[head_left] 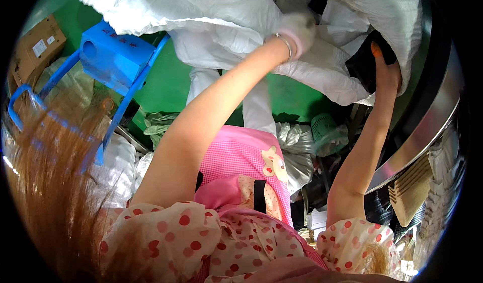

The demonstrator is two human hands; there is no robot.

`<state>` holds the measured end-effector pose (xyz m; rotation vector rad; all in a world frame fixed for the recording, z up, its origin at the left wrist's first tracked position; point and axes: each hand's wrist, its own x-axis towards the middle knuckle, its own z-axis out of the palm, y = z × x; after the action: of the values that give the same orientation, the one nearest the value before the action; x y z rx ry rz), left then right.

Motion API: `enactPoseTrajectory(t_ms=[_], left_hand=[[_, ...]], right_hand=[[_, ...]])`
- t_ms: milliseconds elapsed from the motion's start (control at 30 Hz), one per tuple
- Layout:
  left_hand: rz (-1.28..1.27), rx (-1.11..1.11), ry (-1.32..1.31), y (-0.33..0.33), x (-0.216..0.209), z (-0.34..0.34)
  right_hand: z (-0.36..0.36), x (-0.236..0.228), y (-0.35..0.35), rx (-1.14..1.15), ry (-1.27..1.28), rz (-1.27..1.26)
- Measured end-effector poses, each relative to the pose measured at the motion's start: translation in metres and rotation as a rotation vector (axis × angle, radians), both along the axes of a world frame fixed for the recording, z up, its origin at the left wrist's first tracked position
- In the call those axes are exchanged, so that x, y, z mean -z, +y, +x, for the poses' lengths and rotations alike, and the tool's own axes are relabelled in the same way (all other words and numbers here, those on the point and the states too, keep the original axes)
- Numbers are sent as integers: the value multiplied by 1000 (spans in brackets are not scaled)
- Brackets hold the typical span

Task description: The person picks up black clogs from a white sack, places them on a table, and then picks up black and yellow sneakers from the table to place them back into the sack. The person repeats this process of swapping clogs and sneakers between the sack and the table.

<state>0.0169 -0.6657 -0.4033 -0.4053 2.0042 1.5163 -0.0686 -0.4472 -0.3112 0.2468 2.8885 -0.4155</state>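
Note:
A large white woven sack [201,11] with a rumpled mouth spreads across the top of the view. My left hand [301,31], in a pale glove with a pink cuff, is over the sack's rim; motion smears its fingers. A thin bracelet circles that wrist. On the right, my right hand [386,71] grips a flat black piece [363,64], perhaps cloth, against the sack's inner side. Its thumb, orange at the tip, lies over the black piece, and the other fingers are hidden. More dark and white material shows inside the sack.
To the left stands a blue metal-framed cart or chair [131,89] with a blue box [113,54]. Behind it is a cardboard box [37,46]. A curved metal-edged table [422,142] borders the right. A green basket [323,127] and plastic bags [294,147] lie below.

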Motion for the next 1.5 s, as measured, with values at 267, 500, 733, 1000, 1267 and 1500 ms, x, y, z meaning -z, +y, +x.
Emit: enactPoseTrajectory(t_ms=[267, 500, 733, 1000, 1267, 1500], left_hand=[[-430, 135, 169, 60, 151, -99], [-652, 637, 122, 11, 139, -69], [-175, -710, 14, -80, -15, 31], [-249, -762, 213, -99, -64, 66], [793, -913, -203, -105, -23, 84], [244, -494, 31, -104, -2, 53]], right_hand=[[9, 6, -41, -16, 57, -176], [7, 13, -24, -62, -2, -203], [25, -15, -76, 398, -351, -1053], [53, 24, -151, -262, 73, -209], [37, 41, -112, -158, -224, 58], [48, 46, -90, -253, -125, 166]])
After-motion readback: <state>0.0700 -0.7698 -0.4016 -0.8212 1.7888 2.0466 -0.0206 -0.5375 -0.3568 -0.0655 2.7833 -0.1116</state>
